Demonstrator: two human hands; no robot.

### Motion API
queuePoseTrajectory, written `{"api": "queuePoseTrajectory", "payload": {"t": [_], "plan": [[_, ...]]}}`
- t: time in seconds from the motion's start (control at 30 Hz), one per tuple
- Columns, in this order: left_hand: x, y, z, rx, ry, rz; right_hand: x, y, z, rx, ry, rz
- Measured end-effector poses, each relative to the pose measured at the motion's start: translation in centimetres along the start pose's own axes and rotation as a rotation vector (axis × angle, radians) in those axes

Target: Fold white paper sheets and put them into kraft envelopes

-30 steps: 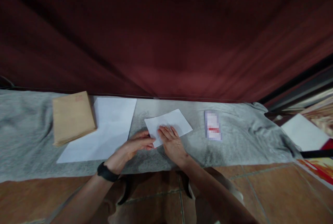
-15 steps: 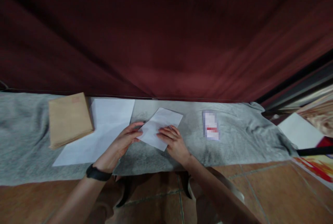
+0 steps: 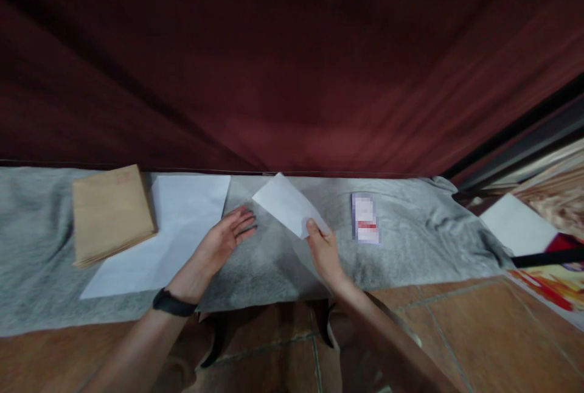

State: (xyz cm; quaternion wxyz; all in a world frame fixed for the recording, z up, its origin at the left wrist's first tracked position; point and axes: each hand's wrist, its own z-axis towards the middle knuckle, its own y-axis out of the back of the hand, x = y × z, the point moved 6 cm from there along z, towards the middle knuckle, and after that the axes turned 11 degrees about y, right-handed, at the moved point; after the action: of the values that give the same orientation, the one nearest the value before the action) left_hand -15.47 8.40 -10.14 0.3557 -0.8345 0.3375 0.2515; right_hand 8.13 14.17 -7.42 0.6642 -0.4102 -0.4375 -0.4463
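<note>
My right hand (image 3: 322,251) pinches the near corner of a folded white paper (image 3: 288,204) and holds it tilted above the grey cloth (image 3: 401,253). My left hand (image 3: 223,239) hovers open just left of the paper, fingers spread, not touching it. A black band sits on my left wrist. To the left lie a large white sheet (image 3: 168,232) and a stack of brown envelopes (image 3: 109,213) that overlaps its left edge.
A small purple and white booklet (image 3: 364,218) lies on the cloth right of the folded paper. A dark red curtain (image 3: 292,64) hangs behind. At far right sit another white sheet (image 3: 517,222) and colourful printed items (image 3: 547,277). Tiled floor shows below.
The folded paper lay flat under both hands a second ago. My right hand has since lifted it and turned it, and my left hand has let go and drawn away to the left.
</note>
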Motion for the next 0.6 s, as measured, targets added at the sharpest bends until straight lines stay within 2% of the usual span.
{"api": "queuePoseTrajectory", "payload": {"t": [0.07,0.13,0.3,0.47,0.6], "plan": [[0.8,-1.0,0.1,0.069,0.041,-0.010,-0.8,0.6,0.3,-0.172,-0.108,0.224],[1.6,-2.0,0.0,0.124,0.062,0.010,-1.6,1.1,0.6,-0.278,-0.182,0.369],[2.4,-3.9,-0.2,0.198,-0.031,0.132,-3.5,2.1,0.2,-0.421,-0.282,0.478],[2.2,-2.5,1.0,0.009,-0.135,0.291,-6.1,2.8,-1.0,-0.335,-0.347,0.317],[1.6,-1.1,2.7,-0.051,-0.150,0.441,-7.7,5.7,-0.7,-0.313,-0.255,-0.012]]}}
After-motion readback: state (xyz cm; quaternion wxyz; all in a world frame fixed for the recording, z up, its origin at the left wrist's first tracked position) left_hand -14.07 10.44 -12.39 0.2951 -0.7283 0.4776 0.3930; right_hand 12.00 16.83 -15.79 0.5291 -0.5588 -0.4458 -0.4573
